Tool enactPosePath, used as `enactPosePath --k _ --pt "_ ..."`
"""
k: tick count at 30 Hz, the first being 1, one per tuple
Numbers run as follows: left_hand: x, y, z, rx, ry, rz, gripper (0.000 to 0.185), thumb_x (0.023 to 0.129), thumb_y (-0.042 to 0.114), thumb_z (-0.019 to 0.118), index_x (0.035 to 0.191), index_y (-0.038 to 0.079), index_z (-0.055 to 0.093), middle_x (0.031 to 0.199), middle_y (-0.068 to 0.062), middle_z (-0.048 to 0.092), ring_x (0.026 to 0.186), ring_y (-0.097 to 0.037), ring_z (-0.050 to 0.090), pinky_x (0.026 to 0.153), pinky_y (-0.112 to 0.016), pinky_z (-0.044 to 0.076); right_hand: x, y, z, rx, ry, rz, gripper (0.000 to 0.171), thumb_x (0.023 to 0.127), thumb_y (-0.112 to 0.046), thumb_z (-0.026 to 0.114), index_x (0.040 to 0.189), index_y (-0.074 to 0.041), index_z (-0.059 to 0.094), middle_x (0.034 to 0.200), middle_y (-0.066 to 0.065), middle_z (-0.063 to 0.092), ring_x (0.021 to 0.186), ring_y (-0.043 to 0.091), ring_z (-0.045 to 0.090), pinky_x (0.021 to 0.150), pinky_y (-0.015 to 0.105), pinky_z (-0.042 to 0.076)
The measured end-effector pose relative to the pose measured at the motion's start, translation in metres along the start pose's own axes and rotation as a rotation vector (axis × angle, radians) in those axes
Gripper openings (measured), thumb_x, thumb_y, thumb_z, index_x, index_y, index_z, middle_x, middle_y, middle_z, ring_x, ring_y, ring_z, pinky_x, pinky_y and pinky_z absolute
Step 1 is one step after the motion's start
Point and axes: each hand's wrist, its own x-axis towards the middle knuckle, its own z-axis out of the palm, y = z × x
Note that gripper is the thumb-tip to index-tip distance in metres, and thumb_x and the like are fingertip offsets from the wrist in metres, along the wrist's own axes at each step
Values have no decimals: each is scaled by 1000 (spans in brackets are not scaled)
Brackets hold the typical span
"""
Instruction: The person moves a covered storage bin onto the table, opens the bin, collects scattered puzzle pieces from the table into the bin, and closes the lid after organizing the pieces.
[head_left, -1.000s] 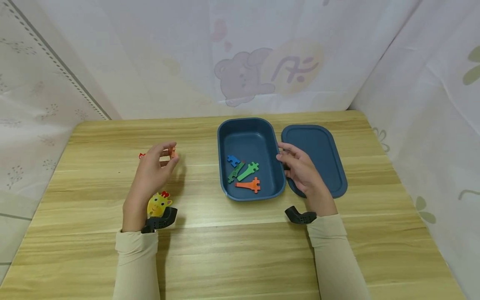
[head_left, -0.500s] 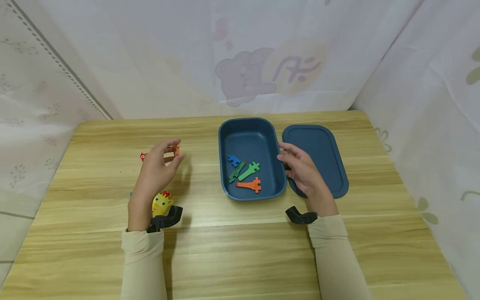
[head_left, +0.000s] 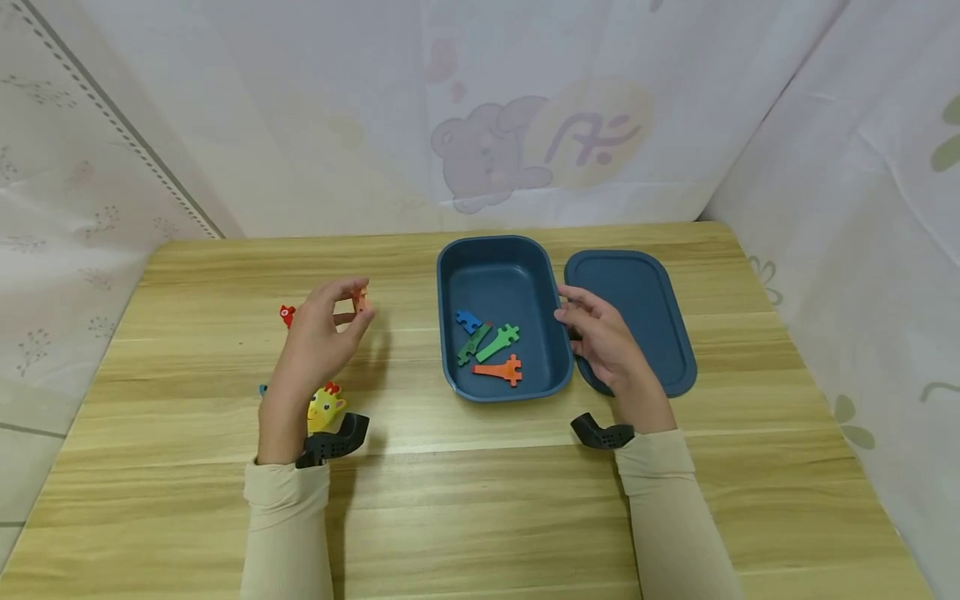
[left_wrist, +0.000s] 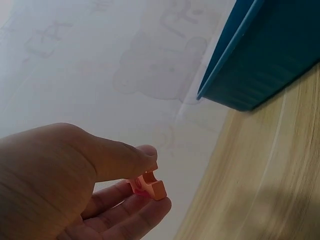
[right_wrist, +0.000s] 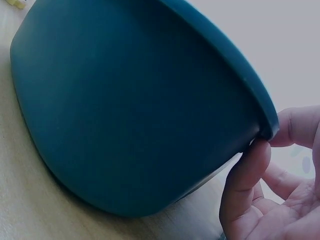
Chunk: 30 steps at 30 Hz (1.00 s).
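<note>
Nearest on the wooden desk [head_left: 465,517] lie two pale sleeves [head_left: 675,517], each leading to a wrist with a black mount [head_left: 333,442]. Just past the left mount, partly hidden by the wrist, is a yellow giraffe face [head_left: 325,407]; the tip of a blue bit [head_left: 263,390] shows on the wrist's left side. In the near half of the dark blue box [head_left: 512,287] lie a long orange piece [head_left: 497,369], a light green piece [head_left: 497,342], a dark green piece [head_left: 473,344] and a blue puzzle piece [head_left: 468,322]. The right hand [head_left: 606,340] holds the box's right rim, its fingers and thumb bent at the edge. Left of the box, well apart from it, the left hand [head_left: 318,337] pinches a small orange figure [head_left: 361,300] — thumb and fingertips closed on it above the desk. A red piece [head_left: 287,316] lies just left of that hand. The blue lid [head_left: 637,300] lies flat right of the box, partly behind the right hand. Farthest hangs white cloth [head_left: 337,125] — printed with a bear.
</note>
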Motion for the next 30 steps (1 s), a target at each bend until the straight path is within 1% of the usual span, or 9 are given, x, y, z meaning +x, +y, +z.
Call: enactPosePath --k 7,13,17,22,26,30 --pt "3 7 6 -9 -23 36 43 102 6 68 144 -2 60 144 -20 60 132 -36 58 104 -52 60 0 0 0 -3 0 -6 63 109 -16 56 166 -11 32 121 -10 56 95 5 56 75 21 52" --pt "3 12 11 -36 -34 60 43 102 5 69 143 -2 60 144 -20 60 131 -36 58 103 -54 60 0 1 1 6 -3 -8 63 109 -15 55 167 -10 31 124 -9 56 94 5 58 75 21 53" --pt "4 14 14 -35 -33 63 42 102 8 69 143 -1 62 143 -20 60 130 -35 59 102 -54 61 0 1 1 7 1 -8 63 109 -14 55 167 -9 31 124 -9 56 93 4 57 74 20 53" --pt "5 16 17 -27 -34 59 43 103 12 70 143 0 62 148 -19 57 134 -33 58 101 -52 62 0 0 1 9 2 -7 62 109 -14 55 166 -10 32 121 -9 56 93 4 57 74 20 53" --pt "4 18 18 -20 -40 60 44 102 12 71 144 0 62 148 -18 57 134 -32 58 100 -50 62 0 0 2 9 -1 -7 62 109 -13 55 166 -10 32 119 -9 57 93 4 57 74 20 53" --pt "4 21 19 -29 -50 65 45 101 11 72 144 1 62 148 -17 57 133 -32 58 101 -50 62 0 0 1 7 2 -4 62 109 -14 54 166 -10 32 121 -9 56 93 5 56 73 20 52"
